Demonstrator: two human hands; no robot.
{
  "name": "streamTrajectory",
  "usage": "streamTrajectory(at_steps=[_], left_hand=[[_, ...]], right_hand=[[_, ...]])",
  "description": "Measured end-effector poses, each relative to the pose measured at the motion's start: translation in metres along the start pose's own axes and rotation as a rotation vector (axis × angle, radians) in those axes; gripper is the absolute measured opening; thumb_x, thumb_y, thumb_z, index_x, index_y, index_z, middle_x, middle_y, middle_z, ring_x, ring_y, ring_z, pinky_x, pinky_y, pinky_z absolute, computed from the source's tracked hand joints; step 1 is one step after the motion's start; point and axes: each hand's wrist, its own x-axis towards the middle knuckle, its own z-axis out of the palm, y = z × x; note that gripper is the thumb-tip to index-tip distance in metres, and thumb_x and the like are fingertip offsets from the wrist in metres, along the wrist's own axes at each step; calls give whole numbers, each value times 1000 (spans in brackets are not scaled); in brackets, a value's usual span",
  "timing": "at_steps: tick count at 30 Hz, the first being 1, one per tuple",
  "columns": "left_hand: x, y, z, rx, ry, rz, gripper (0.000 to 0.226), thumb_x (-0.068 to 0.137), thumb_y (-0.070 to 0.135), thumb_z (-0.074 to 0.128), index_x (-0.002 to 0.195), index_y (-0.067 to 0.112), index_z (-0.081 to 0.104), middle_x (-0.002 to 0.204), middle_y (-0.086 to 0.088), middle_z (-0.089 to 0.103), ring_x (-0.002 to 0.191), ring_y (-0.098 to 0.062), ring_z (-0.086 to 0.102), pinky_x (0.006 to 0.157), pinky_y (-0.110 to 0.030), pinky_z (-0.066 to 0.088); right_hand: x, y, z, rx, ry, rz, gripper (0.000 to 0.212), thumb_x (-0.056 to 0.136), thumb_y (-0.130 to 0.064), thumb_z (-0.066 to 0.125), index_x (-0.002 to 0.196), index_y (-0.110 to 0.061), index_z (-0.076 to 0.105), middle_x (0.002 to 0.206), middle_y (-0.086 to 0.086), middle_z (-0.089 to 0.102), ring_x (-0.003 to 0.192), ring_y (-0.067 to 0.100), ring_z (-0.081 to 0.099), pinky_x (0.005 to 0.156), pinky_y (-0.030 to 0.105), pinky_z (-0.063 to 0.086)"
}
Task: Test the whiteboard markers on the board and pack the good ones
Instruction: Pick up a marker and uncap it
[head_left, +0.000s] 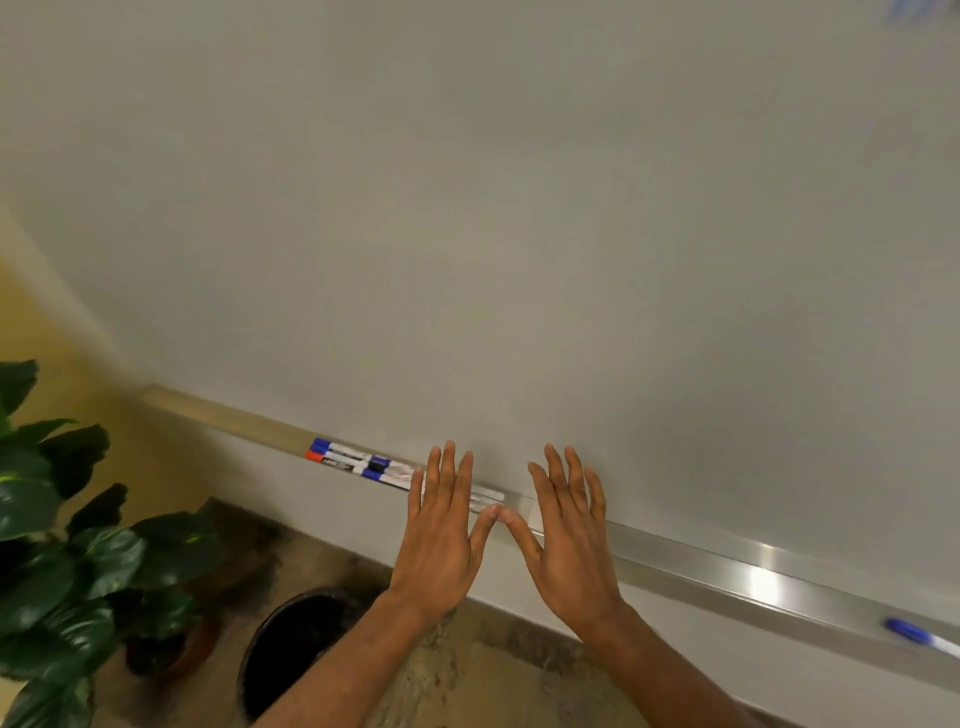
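White whiteboard (467, 208) fills most of the view, tilted, with a faint blue smudge (914, 10) at its top right corner. A metal tray (727, 566) runs along the bottom edge, with glare on its right part.

The bunch of markers (363, 462) lies flat in the tray, lengthwise, left of centre. Their white barrels are packed side by side, touching. You can see blue caps and one red cap at the left end, plus a dark cap in the middle. The right end of the bunch goes behind your left hand (441, 525). Something pale (488, 493) lies in the tray between your hands; it is too blurred to name.

A lone marker (914, 635) with a blue cap lies in the tray at far right, well apart from the bunch.

Your left hand and right hand (571, 530) are both up in front of the tray, backs to the camera. The fingers (449, 467) are straight and slightly spread, holding nothing. The thumb tips meet between the hands. I cannot tell whether your fingertips touch the board.

Below left are a leafy green plant (52, 519) and a dark round pot (296, 644) on the mottled floor (467, 670).
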Motion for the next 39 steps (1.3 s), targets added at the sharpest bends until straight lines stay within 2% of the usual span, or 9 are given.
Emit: streamTrajectory(at_steps=[5, 10, 16, 24, 27, 30, 33, 36, 39], left_hand=[[12, 57, 31, 27, -57, 108, 74, 106, 63, 13, 163, 19, -3, 171, -2, -16, 157, -18, -17, 126, -43, -6], [21, 117, 65, 16, -120, 195, 80, 101, 70, -1, 163, 20, -4, 170, -2, -17, 157, -18, -17, 126, -43, -5], [26, 188, 108, 21, -202, 302, 76, 104, 66, 9, 164, 19, 4, 171, -3, -10, 158, -21, -11, 125, -42, -4], [22, 267, 157, -17, -291, 390, 77, 101, 68, 3, 162, 21, 0, 169, -1, -17, 154, -15, -23, 124, -36, -15], [20, 288, 172, -58, -330, 433, 76, 98, 69, -1, 161, 26, -6, 167, 5, -22, 151, -9, -30, 124, -36, -15], [21, 303, 189, -89, -344, 456, 74, 101, 67, 5, 162, 26, 1, 169, 7, -15, 153, -8, -24, 125, -36, -9], [24, 314, 204, -102, -331, 472, 72, 104, 65, 11, 163, 25, 9, 170, 6, -7, 155, -9, -17, 125, -36, -5], [27, 323, 214, -100, -321, 493, 69, 105, 62, 14, 163, 25, 8, 170, 8, -7, 156, -9, -15, 126, -36, -5], [30, 329, 222, -102, -310, 504, 66, 107, 58, 20, 163, 24, 8, 171, 8, -7, 157, -10, -12, 126, -36, -5]], right_hand=[[-30, 63, -37, -68, 31, 100, 69, 101, -61, 31, 153, -16, 35, 167, 6, 13, 154, 25, 7, 122, 49, 9], [-69, 129, -69, -134, 40, 236, 71, 101, -62, 30, 154, -15, 32, 167, 6, 12, 154, 26, 8, 120, 51, 12], [-118, 205, -100, -237, 27, 394, 73, 100, -65, 26, 155, -17, 30, 168, 5, 7, 154, 26, 5, 123, 48, 5], [-177, 300, -125, -280, 29, 582, 70, 100, -64, 27, 153, -17, 34, 166, 7, 14, 154, 25, 3, 123, 51, 9], [-198, 339, -129, -243, 20, 693, 77, 99, -68, 13, 153, -18, 35, 166, 6, 18, 154, 25, 6, 123, 53, 11], [-210, 372, -131, -246, 7, 768, 75, 100, -65, 7, 148, -19, 42, 161, 7, 30, 152, 28, 19, 122, 54, 16], [-213, 398, -125, -298, -31, 783, 60, 101, -54, 21, 137, -19, 54, 149, 8, 49, 143, 31, 38, 118, 55, 26], [-213, 418, -117, -328, -26, 750, 32, 97, -35, 60, 123, -18, 64, 131, 7, 65, 132, 32, 52, 114, 56, 32], [-209, 431, -110, -328, -58, 749, 36, 78, -17, 84, 112, -18, 71, 114, 6, 73, 120, 30, 61, 111, 56, 33]])
